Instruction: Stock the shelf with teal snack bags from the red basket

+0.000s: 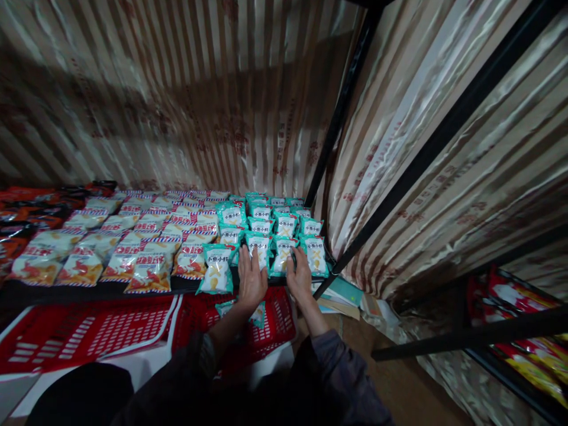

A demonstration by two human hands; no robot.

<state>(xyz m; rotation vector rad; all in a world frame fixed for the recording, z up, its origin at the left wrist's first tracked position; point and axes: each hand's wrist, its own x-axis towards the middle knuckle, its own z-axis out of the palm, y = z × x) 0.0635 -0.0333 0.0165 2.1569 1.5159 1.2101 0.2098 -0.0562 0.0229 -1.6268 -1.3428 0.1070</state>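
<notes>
My left hand point(251, 277) lies with fingers stretched out at the front of a teal and white snack bag point(258, 248). Close by on the right, my right hand point(300, 275) rests its fingertips against the right side of another teal snack bag point(283, 255), fingers extended. Neither hand is closed around a bag. To the left of my left hand, one more teal bag point(218, 269) leans out at the shelf's front edge. Behind my hands stand several rows of the same teal bags point(261, 212).
White and orange snack bags point(148, 266) fill the shelf to the left, with orange-black packets point(31, 207) farther along. Red baskets point(128, 325) sit below, one with teal bags inside. A black metal post point(399, 195) slants up at right, before the striped curtain point(177, 89).
</notes>
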